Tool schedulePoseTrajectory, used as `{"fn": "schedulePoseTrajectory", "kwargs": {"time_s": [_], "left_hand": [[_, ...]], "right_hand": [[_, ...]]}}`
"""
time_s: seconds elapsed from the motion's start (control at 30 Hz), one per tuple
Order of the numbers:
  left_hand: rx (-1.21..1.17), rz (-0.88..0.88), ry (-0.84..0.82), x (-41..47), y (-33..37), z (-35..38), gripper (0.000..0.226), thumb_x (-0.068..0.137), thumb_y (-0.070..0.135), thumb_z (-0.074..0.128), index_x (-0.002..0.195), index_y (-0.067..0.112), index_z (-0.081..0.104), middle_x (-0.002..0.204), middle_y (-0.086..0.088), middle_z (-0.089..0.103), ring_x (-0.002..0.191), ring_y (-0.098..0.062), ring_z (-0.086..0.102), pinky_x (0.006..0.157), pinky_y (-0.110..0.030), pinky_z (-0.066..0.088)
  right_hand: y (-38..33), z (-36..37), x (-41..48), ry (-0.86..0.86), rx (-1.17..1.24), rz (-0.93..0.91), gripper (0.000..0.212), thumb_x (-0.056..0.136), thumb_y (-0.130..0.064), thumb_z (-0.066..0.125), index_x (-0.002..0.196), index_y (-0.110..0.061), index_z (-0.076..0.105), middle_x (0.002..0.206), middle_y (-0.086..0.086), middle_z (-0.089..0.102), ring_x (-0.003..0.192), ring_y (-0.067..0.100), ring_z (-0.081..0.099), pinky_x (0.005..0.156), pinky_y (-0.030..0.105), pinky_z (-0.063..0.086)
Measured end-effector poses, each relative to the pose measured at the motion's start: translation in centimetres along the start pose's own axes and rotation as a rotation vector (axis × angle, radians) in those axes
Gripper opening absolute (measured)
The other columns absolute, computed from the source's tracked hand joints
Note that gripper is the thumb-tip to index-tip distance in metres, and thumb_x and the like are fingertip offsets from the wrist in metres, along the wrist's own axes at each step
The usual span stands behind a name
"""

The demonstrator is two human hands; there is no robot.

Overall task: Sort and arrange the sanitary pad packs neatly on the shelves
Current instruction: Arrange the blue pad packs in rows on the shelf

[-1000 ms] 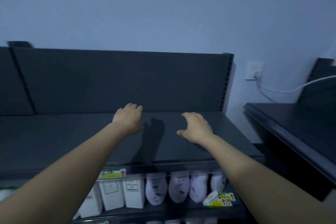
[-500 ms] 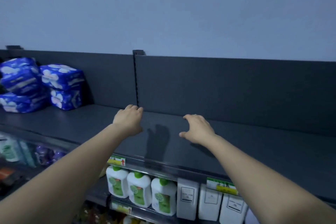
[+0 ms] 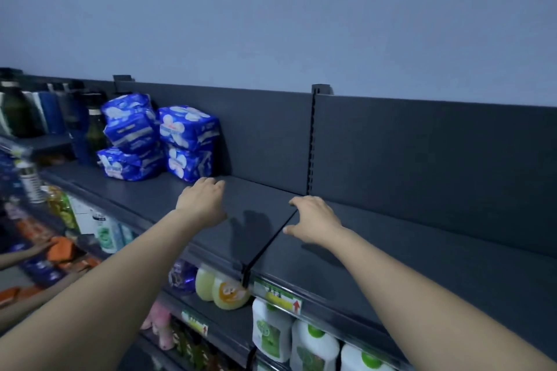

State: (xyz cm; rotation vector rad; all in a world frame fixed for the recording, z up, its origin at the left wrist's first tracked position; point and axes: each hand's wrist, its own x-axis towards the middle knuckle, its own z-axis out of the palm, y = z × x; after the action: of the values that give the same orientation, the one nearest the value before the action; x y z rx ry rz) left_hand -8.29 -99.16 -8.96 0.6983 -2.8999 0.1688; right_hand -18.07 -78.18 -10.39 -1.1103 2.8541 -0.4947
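Several blue sanitary pad packs (image 3: 159,138) are stacked in two piles on the dark top shelf (image 3: 391,250), against its back panel at the left. My left hand (image 3: 203,200) reaches out over the shelf, fingers loosely bent, just right of and below the nearest pack; it holds nothing. My right hand (image 3: 313,221) hovers over the seam between two shelf boards, fingers relaxed and empty. Both arms stretch forward from the bottom of the view.
Dark bottles (image 3: 45,111) stand left of the packs. Below the top shelf are soap bottles with green caps (image 3: 310,343) and price tags (image 3: 278,298). Another person's hand (image 3: 39,248) touches an orange pack at the lower left. A slotted upright (image 3: 312,141) divides the back panel.
The view has swung left along the shelf; the blue packs moved from the left edge toward the middle. Both hands keep the same reaching pose and now lie closer to the packs.
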Motion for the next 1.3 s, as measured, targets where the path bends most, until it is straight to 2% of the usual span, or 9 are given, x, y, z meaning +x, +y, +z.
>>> {"fn": "schedulePoseTrajectory", "kwargs": {"time_s": [0.33,0.53,0.67,0.83,0.9,0.97,1.07,1.23,1.3], "left_hand": [[0.020,-0.122,0.081,8.9,-7.5,0.4,0.056,0.083,0.040,0.067,0.127,0.015,0.044,0.124,-0.003,0.047,0.119,-0.022,0.043,0.086,-0.034,0.046],[-0.052,-0.195,0.134,13.8,-11.5,0.5,0.063,0.082,0.035,0.068,0.135,0.015,0.039,0.137,-0.004,0.038,0.125,-0.025,0.039,0.089,-0.039,0.046],[-0.074,-0.232,0.148,16.4,-14.1,0.5,0.079,0.083,0.031,0.067,0.147,0.018,0.022,0.156,-0.006,0.015,0.135,-0.029,0.029,0.095,-0.042,0.043],[-0.046,-0.191,0.204,20.1,-17.0,0.4,0.084,0.086,0.027,0.066,0.151,0.023,0.012,0.161,-0.008,-0.002,0.145,-0.031,0.011,0.103,-0.047,0.037],[-0.001,-0.160,0.212,21.7,-18.3,0.5,0.082,0.087,0.025,0.065,0.151,0.024,0.014,0.161,-0.007,0.002,0.147,-0.030,0.007,0.110,-0.050,0.030],[0.018,-0.112,0.263,23.2,-19.4,0.6,0.070,0.088,0.022,0.063,0.147,0.023,0.025,0.157,-0.007,0.020,0.144,-0.029,0.015,0.110,-0.048,0.030],[0.002,-0.016,0.459,24.6,-20.4,0.6,0.040,0.086,0.029,0.067,0.122,0.018,0.055,0.125,-0.005,0.052,0.123,-0.028,0.039,0.096,-0.042,0.039],[-0.321,0.190,0.505,25.4,-21.1,0.4,0.025,0.077,0.018,0.078,0.097,0.008,0.067,0.106,-0.005,0.057,0.106,-0.027,0.048,0.083,-0.036,0.041],[-0.469,0.212,0.498,25.2,-21.0,-0.2,0.021,0.073,0.012,0.081,0.089,0.008,0.068,0.099,-0.002,0.058,0.095,-0.022,0.051,0.080,-0.035,0.041]], "right_hand": [[-5.5,1.7,12.4,-0.025,-0.007,-0.142,0.066,0.086,-0.043,0.066,0.142,-0.020,0.041,0.143,0.002,0.043,0.137,0.022,0.032,0.105,0.038,0.038],[-7.4,2.6,17.6,-0.027,0.001,-0.173,0.063,0.085,-0.044,0.067,0.138,-0.020,0.044,0.141,0.001,0.046,0.134,0.022,0.036,0.103,0.038,0.040],[-8.6,3.5,20.1,-0.032,0.010,-0.156,0.063,0.084,-0.043,0.067,0.139,-0.022,0.044,0.140,-0.001,0.046,0.133,0.020,0.036,0.103,0.038,0.041],[-9.9,4.3,22.3,-0.031,0.013,-0.109,0.064,0.085,-0.043,0.067,0.140,-0.021,0.043,0.141,0.000,0.046,0.134,0.021,0.036,0.104,0.036,0.039],[-10.5,4.3,23.2,-0.025,0.005,-0.083,0.064,0.085,-0.043,0.067,0.140,-0.020,0.043,0.142,0.001,0.046,0.134,0.021,0.036,0.104,0.035,0.038],[-11.0,4.3,24.0,-0.018,0.001,-0.060,0.064,0.086,-0.043,0.067,0.140,-0.020,0.043,0.142,0.001,0.045,0.134,0.021,0.036,0.105,0.035,0.037],[-11.6,4.5,25.3,0.000,0.010,-0.030,0.064,0.086,-0.043,0.066,0.141,-0.020,0.042,0.144,0.001,0.044,0.136,0.021,0.034,0.106,0.034,0.035],[-12.7,5.1,26.5,0.062,0.031,0.012,0.063,0.085,-0.042,0.066,0.140,-0.022,0.043,0.144,0.002,0.045,0.135,0.022,0.036,0.106,0.033,0.034],[-13.1,5.1,26.8,0.172,0.091,0.017,0.050,0.089,-0.035,0.062,0.135,-0.021,0.049,0.138,0.002,0.052,0.130,0.023,0.043,0.103,0.033,0.038]]}}
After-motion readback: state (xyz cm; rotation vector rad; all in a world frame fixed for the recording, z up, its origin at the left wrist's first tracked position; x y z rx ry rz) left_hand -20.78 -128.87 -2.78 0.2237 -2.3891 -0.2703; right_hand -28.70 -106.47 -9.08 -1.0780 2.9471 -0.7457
